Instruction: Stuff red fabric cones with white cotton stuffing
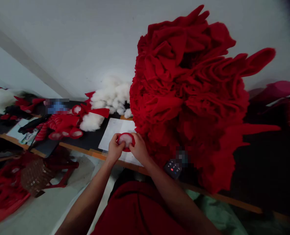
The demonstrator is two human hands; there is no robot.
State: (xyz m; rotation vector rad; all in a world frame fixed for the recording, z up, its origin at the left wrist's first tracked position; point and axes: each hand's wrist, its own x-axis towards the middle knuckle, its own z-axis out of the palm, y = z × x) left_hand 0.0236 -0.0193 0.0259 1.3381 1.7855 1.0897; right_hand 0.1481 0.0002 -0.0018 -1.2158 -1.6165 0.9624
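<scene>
Both my hands grip a small round red fabric piece [125, 139] with a whitish middle; whether that is stuffing or a pale patch I cannot tell. At its left edge, my left hand [115, 149] is closed with the thumb laid over the front. My right hand [138, 147] pinches the opposite edge, its thumb on the whitish part. Beneath them lies white paper [110, 130] on the dark table. Just right of my right hand rises a tall heap of red fabric pieces [169, 88].
White stuffing [112, 94] is piled against the wall. Red stuffed toys [63, 125] lie to the left. A phone [173, 168] rests near the table edge, beside the heap. On the left floor side stand a wooden chair [61, 173] and a red bag [5, 195].
</scene>
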